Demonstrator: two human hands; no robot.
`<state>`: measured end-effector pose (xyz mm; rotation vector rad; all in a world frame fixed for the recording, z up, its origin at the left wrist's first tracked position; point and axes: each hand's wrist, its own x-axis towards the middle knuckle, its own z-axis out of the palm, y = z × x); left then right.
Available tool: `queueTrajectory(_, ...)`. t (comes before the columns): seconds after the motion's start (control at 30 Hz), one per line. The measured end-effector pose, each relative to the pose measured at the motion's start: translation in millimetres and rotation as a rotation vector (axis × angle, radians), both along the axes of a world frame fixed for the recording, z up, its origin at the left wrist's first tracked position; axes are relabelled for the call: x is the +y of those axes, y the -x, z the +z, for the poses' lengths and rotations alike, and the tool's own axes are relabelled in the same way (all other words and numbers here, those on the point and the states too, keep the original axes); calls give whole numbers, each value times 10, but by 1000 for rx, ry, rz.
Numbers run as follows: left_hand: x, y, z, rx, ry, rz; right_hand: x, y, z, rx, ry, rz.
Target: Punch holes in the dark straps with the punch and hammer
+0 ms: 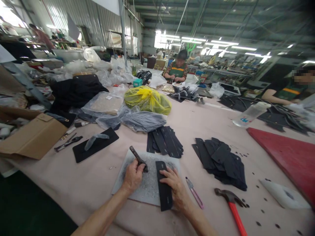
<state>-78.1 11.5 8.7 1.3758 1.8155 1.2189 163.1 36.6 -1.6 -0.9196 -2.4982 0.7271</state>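
Observation:
My left hand [133,175] is closed round a dark metal punch-like tool [138,158], which leans over a worn pale board [147,182]. Beside it, my right hand [173,183] rests with spread fingers on the edge of a black strip piece [163,188], pressing it flat on the board's right part. Just beyond the board lies a fanned pile of black strips [164,141]. A second, larger pile of black pieces [221,160] sits to the right. Small pink-handled snips [195,193] lie right of my right hand.
A red-handled hammer [232,206] lies at the front right, near a red board [285,157]. A clear bottle [251,114], yellow bag [147,100], cardboard box [36,134] and black panel [95,144] stand or lie around. Two people sit across the table.

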Motion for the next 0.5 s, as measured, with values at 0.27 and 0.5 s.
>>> queueTrajectory(0.27, 6, 5, -37, 4, -20, 0, -435, 113, -13, -142, -83, -48)
queueTrajectory(0.5, 4, 19, -24, -11, -25, -12, -443, 85, 247, -161, 7, -41)
